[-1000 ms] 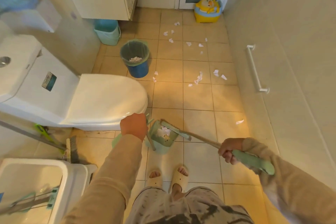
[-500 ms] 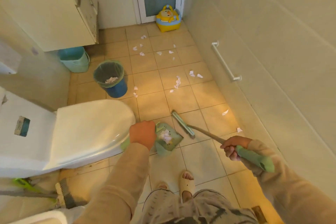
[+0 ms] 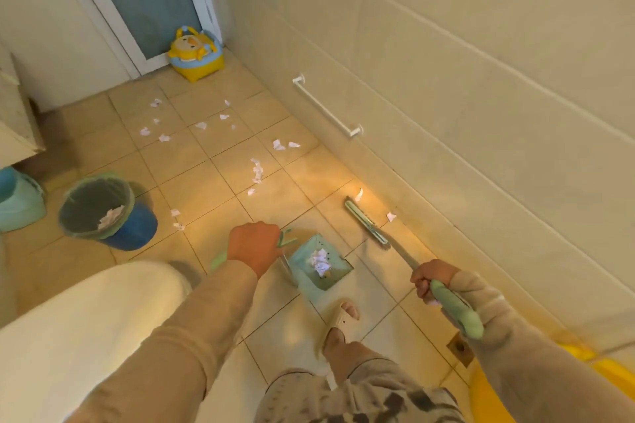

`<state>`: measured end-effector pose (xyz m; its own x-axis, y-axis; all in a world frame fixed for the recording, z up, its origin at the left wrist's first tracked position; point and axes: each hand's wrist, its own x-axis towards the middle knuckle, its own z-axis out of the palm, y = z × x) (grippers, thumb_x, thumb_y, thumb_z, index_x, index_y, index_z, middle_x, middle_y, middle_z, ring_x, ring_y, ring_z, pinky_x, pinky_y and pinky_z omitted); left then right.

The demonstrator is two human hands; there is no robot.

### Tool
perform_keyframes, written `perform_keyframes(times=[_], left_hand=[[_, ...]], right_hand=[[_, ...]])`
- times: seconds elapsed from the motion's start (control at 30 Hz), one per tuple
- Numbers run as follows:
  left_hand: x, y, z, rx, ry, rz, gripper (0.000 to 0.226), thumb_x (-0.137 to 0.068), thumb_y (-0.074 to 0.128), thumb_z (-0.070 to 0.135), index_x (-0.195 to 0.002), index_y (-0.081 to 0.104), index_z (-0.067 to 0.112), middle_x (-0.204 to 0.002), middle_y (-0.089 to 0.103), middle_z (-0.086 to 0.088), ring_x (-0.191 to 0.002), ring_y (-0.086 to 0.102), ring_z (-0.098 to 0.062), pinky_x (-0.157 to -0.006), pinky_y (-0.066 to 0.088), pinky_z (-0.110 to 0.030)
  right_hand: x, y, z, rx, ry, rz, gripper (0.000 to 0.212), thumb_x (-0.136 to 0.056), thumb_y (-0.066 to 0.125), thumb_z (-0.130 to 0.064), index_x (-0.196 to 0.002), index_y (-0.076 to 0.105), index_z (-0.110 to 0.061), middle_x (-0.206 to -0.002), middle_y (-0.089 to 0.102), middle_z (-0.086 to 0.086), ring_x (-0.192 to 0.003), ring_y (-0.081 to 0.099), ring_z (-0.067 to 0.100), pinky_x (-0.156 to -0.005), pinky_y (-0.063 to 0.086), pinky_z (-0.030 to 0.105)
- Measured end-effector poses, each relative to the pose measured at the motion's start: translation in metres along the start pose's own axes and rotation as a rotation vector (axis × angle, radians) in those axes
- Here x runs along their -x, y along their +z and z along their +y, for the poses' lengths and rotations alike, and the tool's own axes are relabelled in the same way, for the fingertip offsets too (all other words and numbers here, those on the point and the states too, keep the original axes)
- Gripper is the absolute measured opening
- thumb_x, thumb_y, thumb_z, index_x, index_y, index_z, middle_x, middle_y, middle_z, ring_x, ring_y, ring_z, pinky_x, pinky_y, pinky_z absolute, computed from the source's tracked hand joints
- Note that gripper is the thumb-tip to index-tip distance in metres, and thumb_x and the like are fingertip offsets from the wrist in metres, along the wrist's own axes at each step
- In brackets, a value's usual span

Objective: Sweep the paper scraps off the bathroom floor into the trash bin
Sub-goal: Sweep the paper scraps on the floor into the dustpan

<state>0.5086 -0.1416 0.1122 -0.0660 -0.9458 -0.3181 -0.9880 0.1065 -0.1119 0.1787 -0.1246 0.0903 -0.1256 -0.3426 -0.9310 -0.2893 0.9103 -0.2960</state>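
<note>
My left hand (image 3: 255,245) grips the handle of a light green dustpan (image 3: 319,268) that holds crumpled paper. My right hand (image 3: 429,280) grips the green handle of a broom; the broom head (image 3: 367,221) lies on the floor by the right wall. One paper scrap (image 3: 358,195) lies at the head's far tip and another scrap (image 3: 391,216) just right of it. Several more scraps (image 3: 257,171) are scattered over the tan tiles toward the door. The blue trash bin (image 3: 98,208), lined with a green bag and holding some paper, stands at the left.
A white toilet (image 3: 79,326) fills the lower left. A teal bucket (image 3: 19,197) stands left of the bin. A yellow child's potty (image 3: 196,57) sits by the glass door. A white grab bar (image 3: 326,106) is fixed low on the right wall. My sandalled foot (image 3: 340,319) stands behind the dustpan.
The view has swung right. The broom head has moved from beside the dustpan out to the right wall, up to the two scraps there. The dustpan stays in my left hand.
</note>
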Motion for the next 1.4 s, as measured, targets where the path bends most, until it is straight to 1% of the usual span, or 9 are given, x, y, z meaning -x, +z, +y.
perform_keyframes(times=[0.2,0.33,0.43,0.6,0.77,1.0,1.1,1.2,1.4], left_hand=[[-0.078,-0.026,0.022,0.022,0.011,-0.009,0.027,-0.084,0.057,0.045,-0.095,0.063,0.021,-0.097,0.068,-0.003,-0.090,0.065,-0.024,-0.064,0.037,-0.026],[-0.123,-0.043,0.037,-0.039,0.036,0.016,0.026,-0.085,0.057,0.042,-0.097,0.063,0.020,-0.097,0.068,-0.004,-0.090,0.065,-0.025,-0.064,0.038,-0.027],[-0.144,-0.054,0.044,-0.095,0.061,0.029,0.028,-0.086,0.058,0.044,-0.098,0.064,0.019,-0.096,0.069,-0.005,-0.089,0.066,-0.026,-0.064,0.038,-0.028],[-0.175,-0.068,0.049,-0.163,0.132,0.029,0.024,-0.090,0.056,0.038,-0.101,0.065,0.019,-0.096,0.070,-0.004,-0.089,0.067,-0.026,-0.063,0.039,-0.028],[-0.200,-0.076,0.032,-0.195,0.144,-0.002,0.030,-0.089,0.056,0.044,-0.104,0.063,0.018,-0.100,0.070,-0.004,-0.093,0.067,-0.027,-0.071,0.046,-0.029],[-0.221,-0.081,0.037,-0.192,0.127,-0.070,0.021,-0.090,0.058,0.033,-0.102,0.064,0.017,-0.100,0.068,-0.003,-0.094,0.066,-0.024,-0.066,0.040,-0.027],[-0.225,-0.084,0.037,-0.198,0.143,-0.051,0.025,-0.088,0.060,0.039,-0.102,0.064,0.018,-0.098,0.069,-0.002,-0.093,0.066,-0.024,-0.064,0.039,-0.027],[-0.226,-0.083,0.033,-0.187,0.136,-0.061,0.025,-0.089,0.059,0.037,-0.104,0.063,0.018,-0.100,0.068,-0.003,-0.094,0.065,-0.024,-0.066,0.040,-0.027],[-0.215,-0.078,0.035,-0.193,0.138,-0.058,0.021,-0.091,0.057,0.032,-0.104,0.065,0.016,-0.103,0.069,-0.003,-0.096,0.067,-0.024,-0.071,0.047,-0.027]], right_hand=[[-0.026,-0.046,-0.037,0.032,0.006,0.099,0.032,-0.091,0.042,0.003,-0.060,0.042,-0.004,-0.028,0.039,0.006,-0.028,0.039,0.016,-0.032,0.037,0.014],[-0.047,-0.067,-0.059,0.051,0.023,0.121,0.031,-0.090,0.042,0.003,-0.060,0.041,-0.004,-0.026,0.039,0.006,-0.022,0.040,0.015,-0.036,0.038,0.014],[-0.059,-0.076,-0.073,0.044,0.042,0.076,0.030,-0.092,0.041,0.002,-0.063,0.040,-0.004,-0.026,0.038,0.005,-0.021,0.040,0.015,-0.035,0.039,0.014],[-0.069,-0.070,-0.092,-0.019,0.106,-0.022,0.025,-0.095,0.034,0.001,-0.071,0.039,-0.004,-0.027,0.037,0.005,-0.019,0.039,0.015,-0.033,0.041,0.015],[-0.064,-0.058,-0.109,-0.050,0.138,-0.124,0.032,-0.095,0.034,-0.001,-0.064,0.036,-0.009,-0.030,0.038,0.005,-0.022,0.040,0.014,-0.033,0.039,0.013],[-0.053,-0.078,-0.119,-0.130,0.199,-0.155,0.042,-0.099,0.038,-0.007,-0.057,0.035,-0.011,-0.030,0.034,0.001,-0.021,0.034,0.012,-0.031,0.031,0.008],[-0.052,-0.082,-0.122,-0.065,0.205,-0.112,0.045,-0.097,0.042,-0.009,-0.053,0.037,-0.010,-0.030,0.035,0.002,-0.021,0.035,0.012,-0.031,0.033,0.010],[-0.056,-0.084,-0.126,0.034,0.182,-0.057,0.041,-0.094,0.046,-0.008,-0.054,0.040,-0.009,-0.031,0.037,0.002,-0.023,0.038,0.013,-0.034,0.036,0.012],[-0.072,-0.077,-0.119,0.088,0.171,0.039,0.027,-0.093,0.043,-0.001,-0.067,0.042,-0.003,-0.028,0.040,0.004,-0.022,0.041,0.015,-0.037,0.039,0.015]])
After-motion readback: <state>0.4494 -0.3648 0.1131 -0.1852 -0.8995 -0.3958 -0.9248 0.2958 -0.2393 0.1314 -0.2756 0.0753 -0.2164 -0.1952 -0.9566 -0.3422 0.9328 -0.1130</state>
